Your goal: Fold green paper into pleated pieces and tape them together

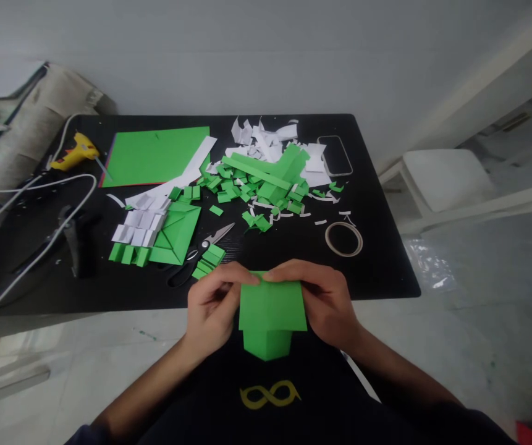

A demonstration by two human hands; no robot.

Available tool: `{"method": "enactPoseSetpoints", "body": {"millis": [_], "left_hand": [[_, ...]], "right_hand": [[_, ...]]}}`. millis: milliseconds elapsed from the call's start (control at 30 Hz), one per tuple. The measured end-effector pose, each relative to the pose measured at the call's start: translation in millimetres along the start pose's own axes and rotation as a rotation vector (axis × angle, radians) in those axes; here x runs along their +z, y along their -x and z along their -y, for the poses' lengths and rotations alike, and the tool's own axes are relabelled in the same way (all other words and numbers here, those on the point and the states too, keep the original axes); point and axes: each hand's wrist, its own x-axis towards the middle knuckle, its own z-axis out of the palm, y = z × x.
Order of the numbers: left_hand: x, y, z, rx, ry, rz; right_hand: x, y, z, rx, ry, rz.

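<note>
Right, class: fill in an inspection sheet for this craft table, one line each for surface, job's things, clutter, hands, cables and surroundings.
Surface: black table, mostly covered at the back.
Job's things: folded green paper piece, held above the near edge.
Clutter: green and white paper scraps, green sheet, folded green square, scissors, tape ring, phone.
Hands: left hand and right hand both pinch the paper piece's top edge.
Cables: white cable loops across the table's left side by a yellow glue gun.
Surroundings: pale wall, white stool to the right, light floor.
</note>
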Motion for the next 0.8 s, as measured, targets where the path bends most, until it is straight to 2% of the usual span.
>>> {"method": "enactPoseSetpoints", "body": {"millis": [133,300,400,500,633,800], "left_hand": [[0.0,3,4,0.065,-0.034,0.002],[-4.1,5,8,0.253,-0.173,0.036],[-6.7,7,9,0.334,-0.238,0.055],[-8.6,8,8,0.377,-0.285,0.056],[-10.1,8,9,0.417,-0.313,0.071],[-9.8,10,11,0.366,-0.302,0.047]], "right_hand": [[-3,4,2,0.047,0.005,0.023],[-11,7,6,0.314,-0.279,0.031],[-10,5,11,0.381,-0.273,0.011],[-5,3,14,0.416,-0.172,-0.031],[0,1,12,0.385,-0.174,-0.071],[1,0,10,0.353,-0.155,-0.102]]}}
